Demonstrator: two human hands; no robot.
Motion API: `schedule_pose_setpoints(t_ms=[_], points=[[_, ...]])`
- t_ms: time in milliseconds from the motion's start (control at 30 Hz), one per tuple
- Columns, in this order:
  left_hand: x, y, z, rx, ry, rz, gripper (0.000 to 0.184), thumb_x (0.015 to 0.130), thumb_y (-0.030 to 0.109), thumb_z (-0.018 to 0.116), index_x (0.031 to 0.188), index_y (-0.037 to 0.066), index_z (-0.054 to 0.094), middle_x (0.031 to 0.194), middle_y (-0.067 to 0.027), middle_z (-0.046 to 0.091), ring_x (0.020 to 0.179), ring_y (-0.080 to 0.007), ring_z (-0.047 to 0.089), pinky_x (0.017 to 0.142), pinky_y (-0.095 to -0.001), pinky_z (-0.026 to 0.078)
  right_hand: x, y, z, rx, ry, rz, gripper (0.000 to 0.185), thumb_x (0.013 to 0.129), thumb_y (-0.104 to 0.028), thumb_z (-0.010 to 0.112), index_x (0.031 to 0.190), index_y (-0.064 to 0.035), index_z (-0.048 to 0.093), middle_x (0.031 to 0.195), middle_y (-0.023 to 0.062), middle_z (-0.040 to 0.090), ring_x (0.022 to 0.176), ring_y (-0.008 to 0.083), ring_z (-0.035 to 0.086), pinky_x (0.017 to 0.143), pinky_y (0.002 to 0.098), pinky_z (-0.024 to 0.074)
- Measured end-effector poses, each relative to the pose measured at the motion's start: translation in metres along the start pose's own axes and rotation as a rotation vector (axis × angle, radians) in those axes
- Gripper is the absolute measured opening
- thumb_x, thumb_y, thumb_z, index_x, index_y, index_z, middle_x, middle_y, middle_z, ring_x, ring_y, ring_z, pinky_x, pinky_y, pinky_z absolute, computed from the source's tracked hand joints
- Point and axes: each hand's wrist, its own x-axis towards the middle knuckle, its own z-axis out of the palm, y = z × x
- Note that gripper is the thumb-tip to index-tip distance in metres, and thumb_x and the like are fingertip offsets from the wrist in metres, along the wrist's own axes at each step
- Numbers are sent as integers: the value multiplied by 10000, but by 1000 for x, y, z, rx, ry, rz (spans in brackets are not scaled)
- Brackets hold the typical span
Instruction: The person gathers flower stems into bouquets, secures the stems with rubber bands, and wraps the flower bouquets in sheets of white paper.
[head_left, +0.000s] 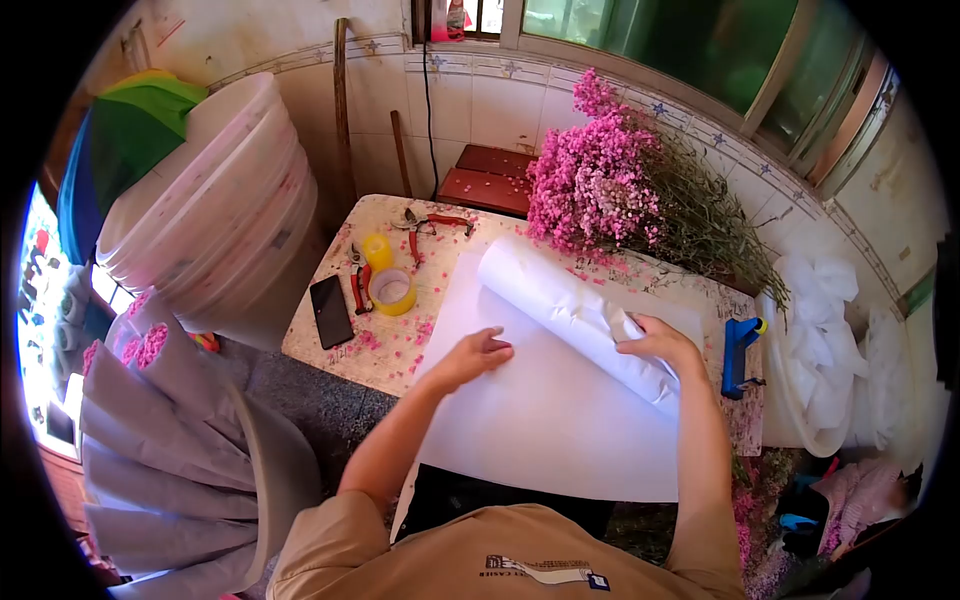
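A large sheet of white wrapping paper [540, 420] lies over the table in front of me, its near edge against my body. Across it, slanting from upper left to lower right, runs a thick glossy white roll [560, 305]. My right hand [660, 342] grips the right part of this roll, where its surface is creased. Lower left of the roll, my left hand [468, 360] rests on or just over the paper, fingers loosely extended and thumb apart, holding nothing. Behind the roll lies a big bunch of pink flowers [600, 180] with its stems pointing right.
On the table's left are a black phone [331, 312], yellow tape rolls [392, 291] and red-handled pruners [440, 219]. A blue tool [738, 358] lies near the right edge. Stacked white tubs [215, 200] and a bin of paper-wrapped bunches [170, 430] stand left; white bags [825, 330] right.
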Motion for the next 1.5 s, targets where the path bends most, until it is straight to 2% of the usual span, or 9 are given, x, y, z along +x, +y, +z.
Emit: schedule_pose_setpoints(t_ms=[133, 267, 567, 733, 933, 1033, 1167, 1267, 1500], points=[[9, -9, 52, -754, 70, -18, 855, 974, 278, 712, 1578, -11, 181, 1501, -181, 475, 1286, -298, 552, 1067, -427, 479, 1, -12, 24, 140, -130, 9, 831, 669, -220, 903, 1378, 21, 540, 1299, 158, 643, 1196, 265, 602, 1073, 346, 432], [14, -6, 75, -802, 117, 17, 876, 979, 356, 695, 1576, 17, 150, 1525, -159, 414, 1357, -303, 483, 1095, -468, 454, -65, -38, 48, -258, -53, -42, 913, 614, -247, 934, 1379, 30, 519, 1257, 181, 657, 1160, 278, 627, 1040, 359, 463], [-56, 46, 156, -596, -13, 22, 837, 922, 496, 723, 1477, 4, 336, 1406, -156, 490, 1315, -302, 493, 1090, -530, 426, -249, 48, 131, -158, 281, 83, 764, 649, -290, 925, 1238, 27, 556, 1107, 232, 666, 1077, 387, 652, 947, 416, 497], [-87, 55, 196, -521, -251, 268, 936, 877, 471, 794, 1516, 16, 285, 1451, -150, 463, 1365, -275, 460, 1137, -445, 383, -308, 44, 154, 76, 447, 117, 1008, 614, -247, 952, 1437, 33, 441, 1348, 200, 569, 1263, 317, 560, 1072, 414, 432], [-118, 64, 231, -390, -471, 193, 1054, 821, 340, 873, 1566, 10, 206, 1527, -157, 405, 1432, -276, 395, 1185, -441, 322, -342, 39, 169, 352, 594, 78, 1301, 530, -233, 1011, 1569, 11, 266, 1532, 170, 439, 1393, 262, 450, 1134, 414, 388], [-128, 41, 238, -101, -636, 282, 1150, 760, 305, 917, 1586, 2, 177, 1575, -201, 341, 1493, -315, 299, 1226, -454, 240, -352, 34, 175, 361, 674, 32, 1266, 545, -244, 1010, 1560, -1, 293, 1514, 170, 460, 1387, 259, 462, 1132, 410, 393], [-129, 23, 238, -48, -854, 72, 1046, 781, 267, 892, 1561, -1, 249, 1533, -192, 418, 1450, -317, 385, 1203, -430, 304, -356, 49, 185, 217, 537, 92, 1195, 598, -213, 987, 1555, -6, 302, 1478, 171, 497, 1375, 264, 479, 1132, 415, 402], [-131, 13, 235, 135, -760, 327, 857, 815, 198, 840, 1505, -9, 376, 1477, -238, 476, 1389, -380, 462, 1153, -445, 382, -367, 74, 209, 246, 535, 153, 1204, 619, -238, 987, 1553, 23, 272, 1476, 193, 491, 1371, 278, 487, 1140, 421, 399], [-115, 28, 201, 155, -904, 316, 758, 858, 23, 728, 1529, 18, 375, 1472, -204, 500, 1393, -365, 471, 1150, -435, 385, -363, 91, 230, 263, 717, 76, 1186, 587, -278, 1001, 1512, 43, 331, 1428, 217, 517, 1327, 319, 527, 1114, 440, 423]])
